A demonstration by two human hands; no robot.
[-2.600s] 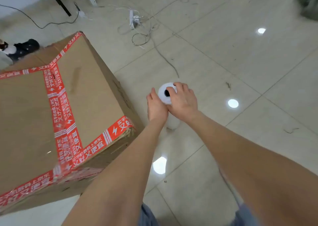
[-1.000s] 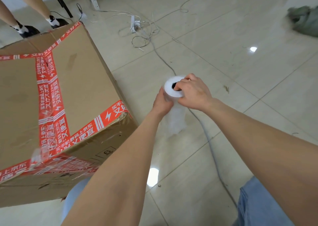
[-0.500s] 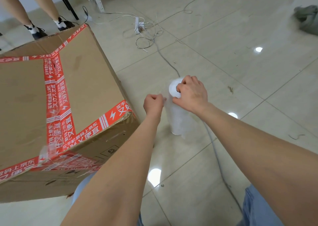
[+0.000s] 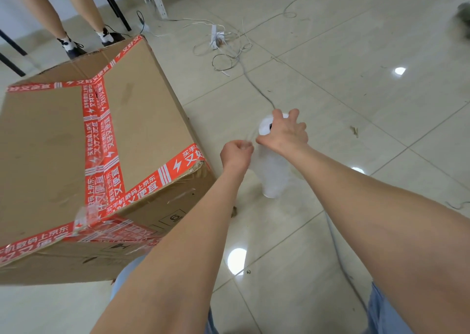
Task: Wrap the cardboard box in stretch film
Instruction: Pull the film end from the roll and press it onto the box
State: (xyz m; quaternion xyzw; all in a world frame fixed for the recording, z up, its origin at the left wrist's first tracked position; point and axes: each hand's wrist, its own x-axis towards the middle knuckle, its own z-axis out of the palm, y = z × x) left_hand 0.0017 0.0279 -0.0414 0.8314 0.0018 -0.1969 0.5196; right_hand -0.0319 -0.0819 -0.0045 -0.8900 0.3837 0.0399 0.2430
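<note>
Fingers of the right hand (image 4: 284, 132) have splayed since a moment ago, and it now lies spread over the top of the roll (image 4: 273, 181), released rather than grasping. The left hand (image 4: 236, 153) has drawn a little away from the roll. It is clenched, pinching the film (image 4: 251, 136), which stretches thinly from fist to roll. The roll stands upright on the floor (image 4: 356, 105), under the right hand, near the box's (image 4: 142, 130) right corner.
</note>
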